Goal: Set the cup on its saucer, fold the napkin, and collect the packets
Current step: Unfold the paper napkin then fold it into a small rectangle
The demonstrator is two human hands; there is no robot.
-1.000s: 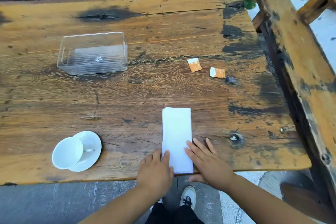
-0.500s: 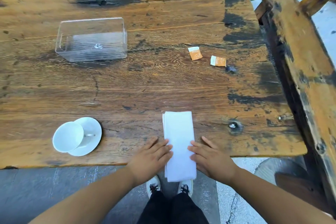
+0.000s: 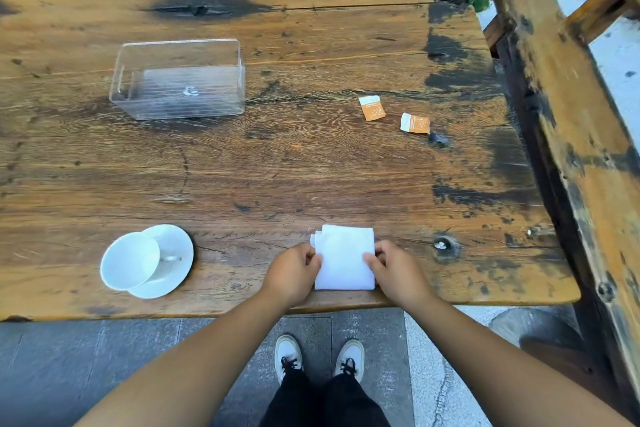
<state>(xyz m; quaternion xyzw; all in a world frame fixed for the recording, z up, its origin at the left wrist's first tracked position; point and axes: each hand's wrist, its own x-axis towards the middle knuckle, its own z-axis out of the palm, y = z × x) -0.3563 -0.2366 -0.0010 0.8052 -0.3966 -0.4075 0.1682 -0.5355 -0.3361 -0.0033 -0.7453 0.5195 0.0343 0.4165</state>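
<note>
Both hands are on the napkin [image 3: 344, 258] at the near edge of the wooden table [image 3: 311, 163], right in front of the person. It is a plain white napkin, folded down into a compact, nearly square pad, flat on the boards, with several layer edges stepping out at its far left corner, where the stack is not quite flush. The left hand [image 3: 292, 272] pinches the left edge, fingers curled in and thumb on top of the fabric; the right hand [image 3: 394, 270] mirrors it on the right edge, fingers closed around the side of the pad. Over to the left, near the same front edge, the white cup [image 3: 130, 262] lies tipped on its side, open mouth facing the camera, resting partly on the white saucer [image 3: 173, 255], with its handle pointing right across the saucer. It looks as if the cup's rim overhangs the saucer onto the wood, though the angle makes that hard to judge. Further back on the right lie two small orange and white packets, one [image 3: 372, 108] angled slightly, the other [image 3: 415, 123] just beside it to the right and not touching it. Back left stands a clear plastic box [image 3: 178, 80], open at the top, well apart from everything else. A wooden bench [image 3: 581, 121] runs along the table's right side.
</note>
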